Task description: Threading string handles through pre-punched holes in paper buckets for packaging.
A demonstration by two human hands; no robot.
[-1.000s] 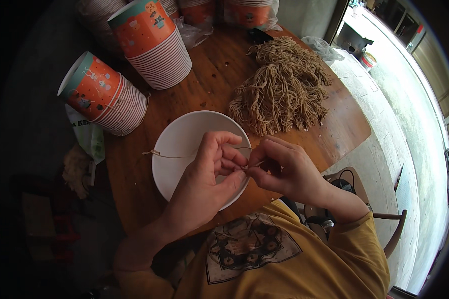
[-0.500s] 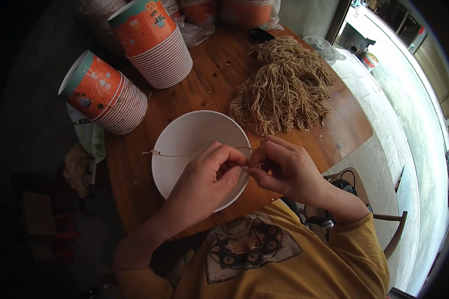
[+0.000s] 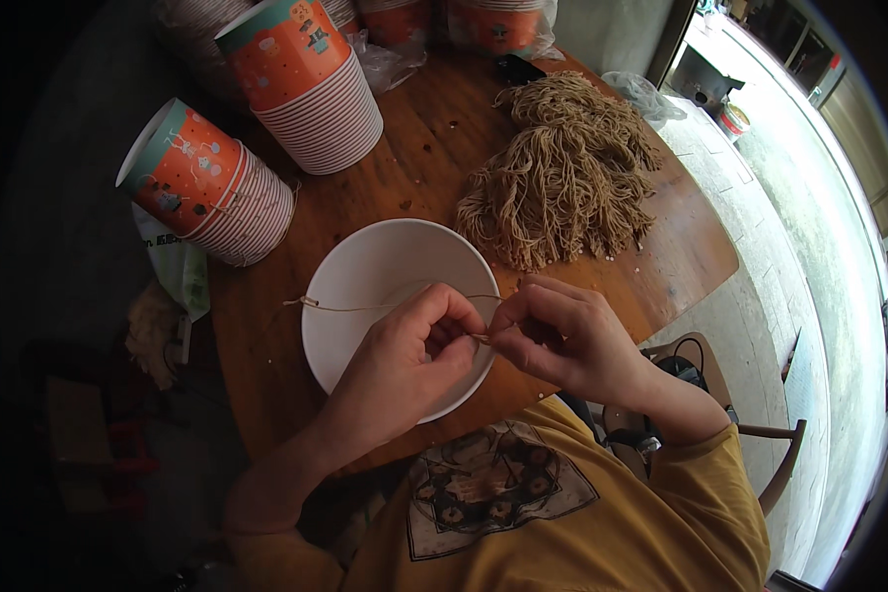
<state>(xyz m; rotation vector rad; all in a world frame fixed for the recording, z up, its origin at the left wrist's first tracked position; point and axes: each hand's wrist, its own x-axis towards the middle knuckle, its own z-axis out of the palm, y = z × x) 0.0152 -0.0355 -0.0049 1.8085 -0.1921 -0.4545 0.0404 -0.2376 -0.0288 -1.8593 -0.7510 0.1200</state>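
Note:
A white paper bucket (image 3: 350, 340) stands in front of me, its open mouth facing up. A thin tan cord (image 3: 350, 309) runs across the mouth and is knotted at the left rim. At the bucket's right rim my left hand (image 3: 414, 340) pinches the cord between thumb and forefinger. My right hand (image 3: 562, 335) meets it fingertip to fingertip, also pinching the cord. The short piece between the fingertips is mostly hidden. Beyond my right hand lies a large heap of tan cords (image 3: 562, 178).
Two stacks of orange and green paper buckets, a nearer stack (image 3: 207, 187) and a farther stack (image 3: 306, 89), stand at the left of the wooden table (image 3: 419, 178). Bagged buckets (image 3: 498, 30) line the back. A black object (image 3: 516, 69) lies behind the heap. A chair (image 3: 779, 464) is at right.
My fingertips have drawn closer together on the cord, and the loop that showed between them is smaller. The bucket stays nearly where it was.

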